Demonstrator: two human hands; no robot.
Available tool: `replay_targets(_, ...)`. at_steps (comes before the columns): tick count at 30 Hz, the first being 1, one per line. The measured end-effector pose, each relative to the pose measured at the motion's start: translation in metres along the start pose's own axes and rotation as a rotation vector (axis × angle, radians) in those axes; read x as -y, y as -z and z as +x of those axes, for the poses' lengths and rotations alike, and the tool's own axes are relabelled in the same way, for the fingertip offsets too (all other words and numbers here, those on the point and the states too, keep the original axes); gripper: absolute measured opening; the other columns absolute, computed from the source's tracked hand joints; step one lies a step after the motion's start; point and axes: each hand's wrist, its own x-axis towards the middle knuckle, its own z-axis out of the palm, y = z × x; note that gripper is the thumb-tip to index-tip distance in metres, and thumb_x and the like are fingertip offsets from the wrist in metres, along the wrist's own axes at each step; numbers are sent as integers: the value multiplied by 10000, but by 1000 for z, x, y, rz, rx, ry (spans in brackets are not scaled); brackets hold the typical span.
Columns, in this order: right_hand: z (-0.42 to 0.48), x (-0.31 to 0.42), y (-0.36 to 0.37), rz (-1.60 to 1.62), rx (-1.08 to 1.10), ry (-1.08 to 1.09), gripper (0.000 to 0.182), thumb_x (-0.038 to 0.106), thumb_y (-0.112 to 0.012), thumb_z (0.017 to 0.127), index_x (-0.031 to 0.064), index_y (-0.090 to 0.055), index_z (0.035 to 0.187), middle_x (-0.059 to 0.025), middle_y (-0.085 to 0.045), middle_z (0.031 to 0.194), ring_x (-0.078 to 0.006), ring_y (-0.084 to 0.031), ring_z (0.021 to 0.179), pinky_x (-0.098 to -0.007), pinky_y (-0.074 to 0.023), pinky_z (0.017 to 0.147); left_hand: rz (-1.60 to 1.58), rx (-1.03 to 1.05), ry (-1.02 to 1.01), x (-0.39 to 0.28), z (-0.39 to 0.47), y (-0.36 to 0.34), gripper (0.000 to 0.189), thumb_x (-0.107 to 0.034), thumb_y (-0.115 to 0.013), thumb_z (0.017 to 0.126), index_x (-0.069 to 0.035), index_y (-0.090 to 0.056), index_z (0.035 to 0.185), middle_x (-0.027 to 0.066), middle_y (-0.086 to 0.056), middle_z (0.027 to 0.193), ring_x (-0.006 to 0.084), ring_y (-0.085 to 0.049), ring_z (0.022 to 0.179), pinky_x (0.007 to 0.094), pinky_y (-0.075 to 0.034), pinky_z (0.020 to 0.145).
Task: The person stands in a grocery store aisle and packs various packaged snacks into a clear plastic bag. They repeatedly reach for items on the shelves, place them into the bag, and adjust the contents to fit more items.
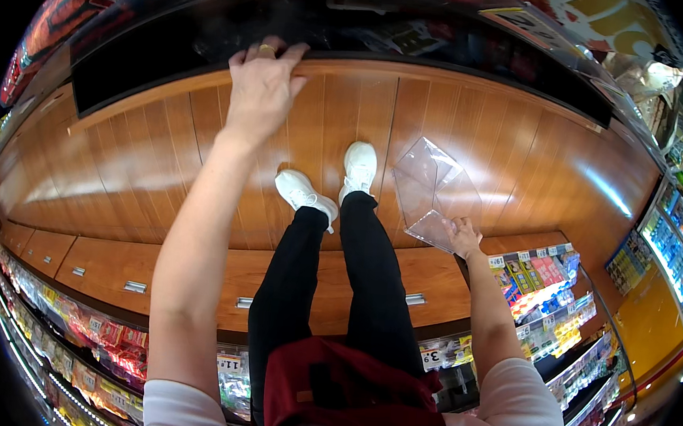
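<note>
My left hand [262, 86] reaches up to the front edge of a black shelf or bin surface [211, 40], its fingertips over the rim. A ring is on one finger, and I see nothing held in that hand, though its palm side is hidden. Lower at the right, my right hand [463, 236] grips the end of a clear plastic box or tray [433, 178] with folded-looking panels, seen against the brown wood-look floor. The fingers press on its lower corner. The clear thing seems to hold nothing.
White shoes [360, 164] stand on the floor. Behind me runs a row of wooden drawers [183, 270] with metal pulls. Racks of packaged goods [539, 274] with price tags are at the right, more shelves at the lower left. A lit display [672, 236] stands far right.
</note>
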Motion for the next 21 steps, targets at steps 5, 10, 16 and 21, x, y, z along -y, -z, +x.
replay_targets(5,8,-4,-17,-14,-88,-35,519,569,-340,893,177,-477,1205,-123,-440,1229,-281,-426,1186,-555,-246,981,-78,70,75,-27,-49,-2,493,-67,-697,669,-117,-576,1143,82,-524,1017,251,-482,1019,434,-267,965)
replay_targets(10,19,-10,-9,-46,-83,-97,523,537,-333,904,199,-398,1298,-134,-385,1337,-283,-378,1251,-560,-222,1005,-114,76,169,-56,-92,-17,526,-58,-714,635,-111,-572,1139,74,-513,1036,253,-461,1050,469,-245,998)
replay_targets(16,17,1,-6,-72,-106,-136,598,447,-343,917,206,-168,1437,-118,-309,1412,-273,-327,1290,-554,-191,1031,-196,88,243,-80,-121,-27,565,-42,-718,618,-106,-557,1156,79,-496,1058,265,-436,1085,480,-245,998)
replay_targets(21,2,24,-11,-138,-286,-1,612,371,-411,910,140,-186,1430,-187,-372,1357,-316,-352,1272,-564,-191,1034,-489,109,324,-65,-120,-8,580,-237,-729,711,-70,-508,1221,166,-471,1129,326,-408,1124,490,-255,998)
